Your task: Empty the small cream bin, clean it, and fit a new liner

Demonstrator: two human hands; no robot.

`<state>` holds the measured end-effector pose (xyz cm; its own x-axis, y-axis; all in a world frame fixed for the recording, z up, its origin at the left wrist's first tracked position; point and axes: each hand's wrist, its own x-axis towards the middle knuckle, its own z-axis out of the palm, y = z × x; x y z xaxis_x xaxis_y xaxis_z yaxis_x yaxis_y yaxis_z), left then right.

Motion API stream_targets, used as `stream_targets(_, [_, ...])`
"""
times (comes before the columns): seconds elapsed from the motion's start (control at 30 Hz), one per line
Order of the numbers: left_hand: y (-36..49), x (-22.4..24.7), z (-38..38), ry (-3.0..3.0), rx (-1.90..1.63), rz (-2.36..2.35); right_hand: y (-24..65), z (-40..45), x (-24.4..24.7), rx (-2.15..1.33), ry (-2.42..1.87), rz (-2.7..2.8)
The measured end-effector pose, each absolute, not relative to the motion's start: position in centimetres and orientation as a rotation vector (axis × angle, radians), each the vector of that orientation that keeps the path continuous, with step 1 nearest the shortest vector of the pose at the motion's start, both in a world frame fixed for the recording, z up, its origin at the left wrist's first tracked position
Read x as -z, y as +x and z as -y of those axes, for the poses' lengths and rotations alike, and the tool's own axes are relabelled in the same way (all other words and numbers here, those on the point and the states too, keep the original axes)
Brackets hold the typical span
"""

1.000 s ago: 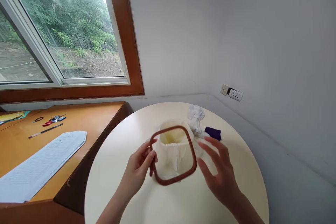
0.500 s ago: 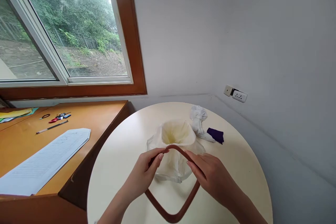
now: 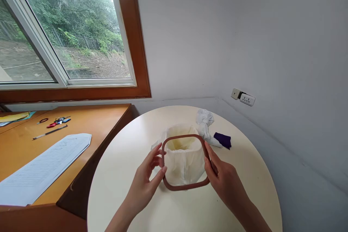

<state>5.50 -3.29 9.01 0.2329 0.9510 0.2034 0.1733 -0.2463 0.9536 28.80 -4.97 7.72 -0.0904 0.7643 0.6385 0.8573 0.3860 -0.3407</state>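
Observation:
A brown rounded-square ring (image 3: 185, 187) is held up in front of a pale trash can (image 3: 185, 166) lined with a thin, see-through white bag. My left hand (image 3: 144, 180) has its thumb and fingers about the ring's left side. On the opposite side, my right hand (image 3: 225, 178) grips the ring between thumb and fingers. Through the ring, the can's opening and front wall show, with the bag folded over the rim. The ring appears apart from the can.
Behind the can on the round white table (image 3: 119, 188) lie a crumpled, knotted white plastic bag (image 3: 205, 123) and a dark purple cloth (image 3: 223, 140). A wooden desk (image 3: 89, 119) at left bears papers (image 3: 51, 166), a pen (image 3: 50, 132) and keys (image 3: 60, 120).
The ring has turned from a corner-up tilt to stand nearly square before the can. Both hands have shifted from its upper edges to its left and right sides.

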Motion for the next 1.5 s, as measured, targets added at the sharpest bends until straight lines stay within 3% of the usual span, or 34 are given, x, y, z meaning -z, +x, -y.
stream_targets(0.27, [5.9,-9.0,2.6,1.964,-1.060,-1.057,28.4,3.3,-8.9,-0.045,-1.461,1.720])
stream_targets(0.63, [6.9,-7.8,-2.4,1.972,-1.047,-1.166,28.5,-1.6,-9.2,-0.262,-1.468,1.558])
stream_targets(1.5, [7.4,-6.0,-2.8,1.823,-1.232,-0.980,28.7,-3.7,-6.7,-0.181,-1.396,1.623])
